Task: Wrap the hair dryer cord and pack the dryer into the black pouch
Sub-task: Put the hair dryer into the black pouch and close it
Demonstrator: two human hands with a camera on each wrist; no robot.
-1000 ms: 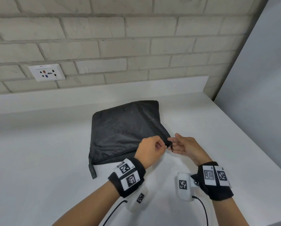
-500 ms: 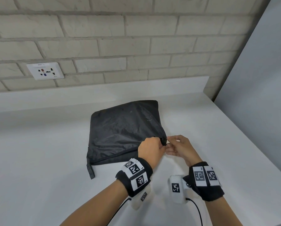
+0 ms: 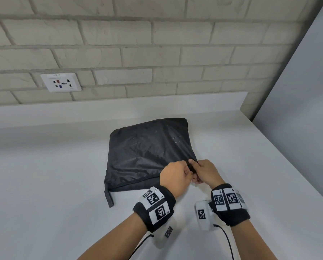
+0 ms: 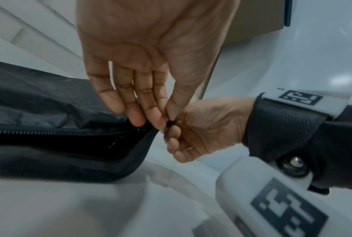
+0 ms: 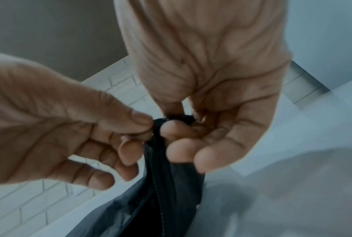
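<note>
The black pouch (image 3: 147,152) lies flat on the white counter (image 3: 44,184), its zipper (image 4: 59,133) running along the near edge. Both hands meet at its near right corner. My left hand (image 3: 186,170) pinches the zipper end between thumb and forefinger, which the left wrist view shows as a small black piece (image 4: 171,123). My right hand (image 3: 195,172) curls its fingers round the corner of the pouch (image 5: 179,117), thumb on top. In the right wrist view the left hand (image 5: 145,128) comes in from the left. No hair dryer or cord shows in any view.
A wall socket (image 3: 61,82) sits in the brick wall behind a raised white ledge (image 3: 119,107). A grey panel (image 3: 297,109) bounds the counter on the right. Thin black cables (image 3: 226,239) trail from the wrist cameras near the front edge.
The right hand, earlier with fingers spread beside a dangling zipper pull, has closed onto the pouch corner. Both hands have drawn together there.
</note>
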